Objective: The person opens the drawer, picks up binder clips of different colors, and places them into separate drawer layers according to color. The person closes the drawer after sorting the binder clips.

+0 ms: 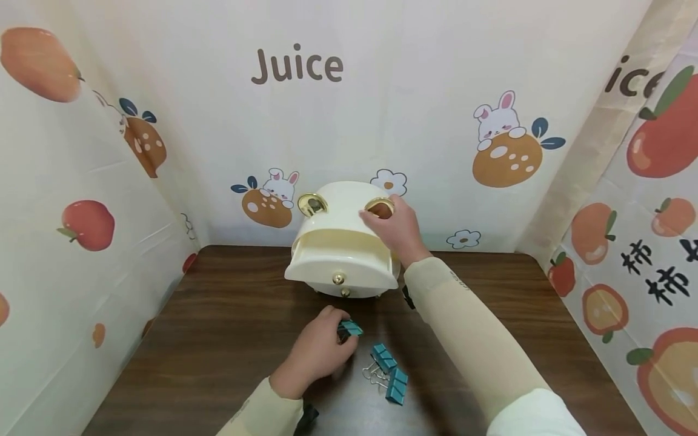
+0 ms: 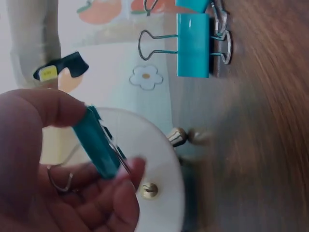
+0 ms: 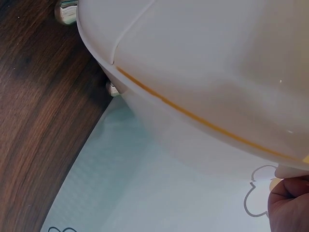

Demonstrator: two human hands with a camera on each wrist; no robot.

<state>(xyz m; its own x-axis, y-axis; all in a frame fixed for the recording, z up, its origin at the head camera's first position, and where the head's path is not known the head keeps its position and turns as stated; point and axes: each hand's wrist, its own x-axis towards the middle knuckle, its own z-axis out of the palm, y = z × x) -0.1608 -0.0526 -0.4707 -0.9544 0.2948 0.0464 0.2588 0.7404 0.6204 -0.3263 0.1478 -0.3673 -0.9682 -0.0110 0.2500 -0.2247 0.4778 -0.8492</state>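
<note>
My left hand (image 1: pixel 319 346) pinches a teal binder clip (image 1: pixel 352 327) between thumb and fingers, just above the table in front of a white drawer box (image 1: pixel 343 203). In the left wrist view the clip (image 2: pixel 96 142) is tilted, with its wire handles partly behind the fingers. The right hand (image 1: pixel 399 229) grips the gold-rimmed round piece (image 1: pixel 380 208) at the box's upper right. A matching gold-rimmed piece (image 1: pixel 312 204) sits at its upper left. The upper drawer (image 1: pixel 349 269) is pulled out; its inside floor is mostly hidden from the head view.
Two more teal binder clips, one nearer the box (image 1: pixel 384 358) and one closer to me (image 1: pixel 397 387), lie on the dark wooden table (image 1: pixel 234 339) with handles touching or overlapping. A printed cloth (image 1: pixel 382 121) hangs directly behind the box and along both sides.
</note>
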